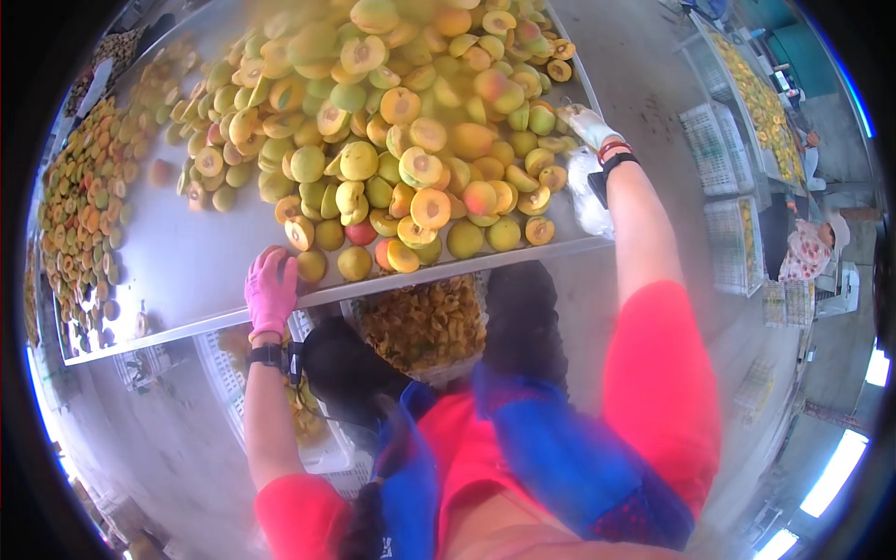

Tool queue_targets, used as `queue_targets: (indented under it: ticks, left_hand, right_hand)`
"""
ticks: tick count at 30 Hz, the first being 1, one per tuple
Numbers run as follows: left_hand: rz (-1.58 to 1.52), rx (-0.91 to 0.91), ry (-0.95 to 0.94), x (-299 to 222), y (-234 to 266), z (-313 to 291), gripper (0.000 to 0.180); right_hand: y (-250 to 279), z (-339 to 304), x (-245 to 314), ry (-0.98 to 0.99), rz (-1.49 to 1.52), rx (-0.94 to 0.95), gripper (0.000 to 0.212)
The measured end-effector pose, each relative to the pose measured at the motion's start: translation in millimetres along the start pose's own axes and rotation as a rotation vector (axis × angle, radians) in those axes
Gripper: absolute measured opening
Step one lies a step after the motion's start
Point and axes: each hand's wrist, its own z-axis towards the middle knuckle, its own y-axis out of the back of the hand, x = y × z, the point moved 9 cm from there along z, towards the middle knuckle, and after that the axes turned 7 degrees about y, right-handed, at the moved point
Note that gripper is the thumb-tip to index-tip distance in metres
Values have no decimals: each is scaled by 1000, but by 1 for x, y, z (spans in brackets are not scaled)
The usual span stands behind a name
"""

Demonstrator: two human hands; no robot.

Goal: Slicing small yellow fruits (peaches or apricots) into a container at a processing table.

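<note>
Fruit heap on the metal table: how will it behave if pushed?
The heap would probably shift and shed pieces, being loosely stacked. Its rounded fruits look apt to roll, given their shape. The fruit halves may slide or rock instead, having flat cut faces.

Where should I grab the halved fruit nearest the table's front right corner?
Probably by its rim, from the right: the halved fruit shows its cut face, a whole fruit sits on its left, and bare table lies on its right.

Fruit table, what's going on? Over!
Left grip at table edge. Right grip by right edge, beside fruit. Maybe in the way: white plastic nearby.
</note>
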Motion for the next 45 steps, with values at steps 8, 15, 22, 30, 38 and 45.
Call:
queue_targets:
  ticks: [8,15,22,30,38,45]
  left_hand:
    - [-5,-4,-10,-6,-5,4,29]
    - [-33,7,-62,-22,-15,11,30]
    - [20,-26,2,5,5,-4,30]
    - [28,-26,-17,1,7,-4,31]
    - [26,-25,-32,-6,-2,0,33]
    - [0,-16,-22,-21,-4,-1,36]
  right_hand:
    - [5,-22,-3,4,11,-72,47]
    - [4,2,-75,118,-118,-41,51]
    - [-37,-8,25,103,106,20,44]
    - [-78,-40,100,225,290,-36,63]
    - [-85,-64,110,231,-156,-146,57]
    - [-90,-72,118,198,-283,-140,59]
